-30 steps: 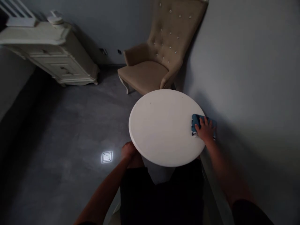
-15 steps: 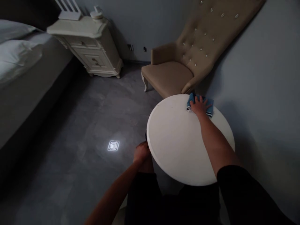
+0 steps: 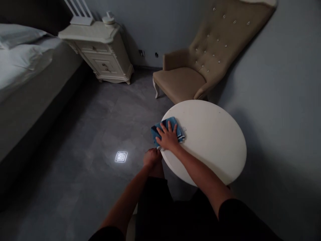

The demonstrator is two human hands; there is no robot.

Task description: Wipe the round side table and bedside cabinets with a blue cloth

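A folded blue cloth [image 3: 173, 121] with dark stripes and a white-edged border lies at the left side of the round white table [image 3: 210, 144], partly past its rim. My right hand [image 3: 168, 136] lies flat on this cloth, fingers spread, pressing it down. Just below, at the table's left edge, my left hand [image 3: 151, 156] is closed with its fingers curled at the rim; the fingertips are partly hidden. A few tiny dark specks show on the tabletop towards the back.
Behind the table stands a tan tufted armchair [image 3: 180, 82]. A white nightstand [image 3: 100, 57] carries a router-like white object [image 3: 81, 20] and a small round item [image 3: 108, 20]. The bed [image 3: 32, 77] is at left. A bright square pattern [image 3: 121, 156] glows on the grey floor.
My right hand has slid the cloth from the table's back right to its left edge, beside my left hand. The left hand has hardly moved; the view has shifted slightly.
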